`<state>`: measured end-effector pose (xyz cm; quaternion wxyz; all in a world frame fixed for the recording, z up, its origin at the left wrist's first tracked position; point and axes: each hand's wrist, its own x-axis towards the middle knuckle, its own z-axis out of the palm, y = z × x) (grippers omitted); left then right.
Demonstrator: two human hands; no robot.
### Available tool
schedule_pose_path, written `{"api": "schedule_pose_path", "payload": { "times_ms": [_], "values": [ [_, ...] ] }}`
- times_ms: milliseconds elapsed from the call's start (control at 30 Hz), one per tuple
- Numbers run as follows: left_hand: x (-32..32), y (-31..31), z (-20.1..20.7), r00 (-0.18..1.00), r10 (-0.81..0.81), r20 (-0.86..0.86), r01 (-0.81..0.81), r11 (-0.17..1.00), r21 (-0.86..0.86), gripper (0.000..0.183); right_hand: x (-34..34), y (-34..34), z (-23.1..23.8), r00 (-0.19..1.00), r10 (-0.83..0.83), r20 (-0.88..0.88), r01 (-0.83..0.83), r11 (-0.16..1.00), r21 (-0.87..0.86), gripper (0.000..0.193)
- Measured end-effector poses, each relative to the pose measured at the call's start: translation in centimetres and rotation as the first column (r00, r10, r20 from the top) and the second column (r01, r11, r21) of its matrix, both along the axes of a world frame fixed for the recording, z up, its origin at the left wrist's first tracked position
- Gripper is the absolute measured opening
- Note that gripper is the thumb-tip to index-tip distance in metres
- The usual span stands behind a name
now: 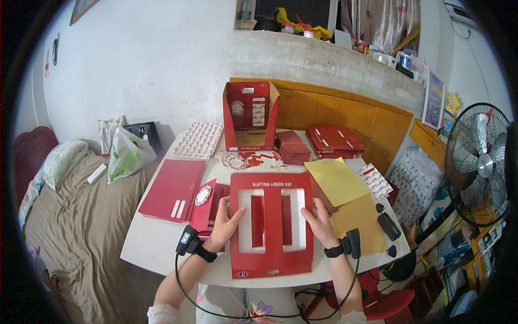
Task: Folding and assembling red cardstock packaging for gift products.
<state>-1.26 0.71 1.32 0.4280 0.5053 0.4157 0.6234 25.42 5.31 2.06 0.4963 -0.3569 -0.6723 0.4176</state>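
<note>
Between my two hands is a flat red cardboard package (273, 218) with two tall rectangular windows, held over the table's near edge. Its printing is upside down to me. White and dark red surfaces show through the windows. My left hand (224, 225) grips its left side, thumb in front and fingers mostly behind. On the right side, my right hand (321, 222) holds it the same way. Beside my left hand lies a red envelope (200, 211) with a white ornate sticker (203, 195). Near my right hand is a yellow sheet (337, 181).
On the white table (143, 245) stand an open red display box (250, 116), stacked red folders (171, 189), red card stacks (334, 139) and white patterned sheets (198, 139). A black fan (483, 164) stands right; a bed (86, 216) lies left. Cables hang from my wrist devices.
</note>
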Motion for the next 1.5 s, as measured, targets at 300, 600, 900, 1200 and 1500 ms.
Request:
{"api": "schedule_pose_path", "payload": {
  "times_ms": [300,600,900,1200,1500],
  "values": [
    [0.1,0.4,-1.6,0.844,0.216,-0.491,-0.109,0.965,0.237,0.077,-0.5,1.0,-2.6,0.901,-0.319,0.292,0.228,0.924,0.306,0.064],
    [1.8,-2.1,0.8,0.458,0.346,-0.819,0.130,0.885,0.447,0.027,-1.9,-1.8,0.2,0.831,-0.137,0.540,-0.065,0.938,0.340,0.023],
    [3.5,-2.4,-1.2,0.664,0.018,-0.747,0.161,0.973,0.167,0.042,-4.7,-2.9,-2.2,0.895,0.051,0.444,-0.138,0.976,0.167,0.024],
    [4.2,0.0,-4.2,0.872,0.011,-0.490,0.105,0.972,0.209,0.037,-5.3,-0.6,-4.6,0.947,0.103,0.305,-0.128,0.990,0.061,0.023],
    [5.4,-1.8,0.9,0.250,-0.206,-0.946,0.021,0.978,-0.207,0.029,-5.6,-1.1,-4.1,0.924,0.036,0.381,-0.085,0.990,0.113,0.021]
  ]
}}
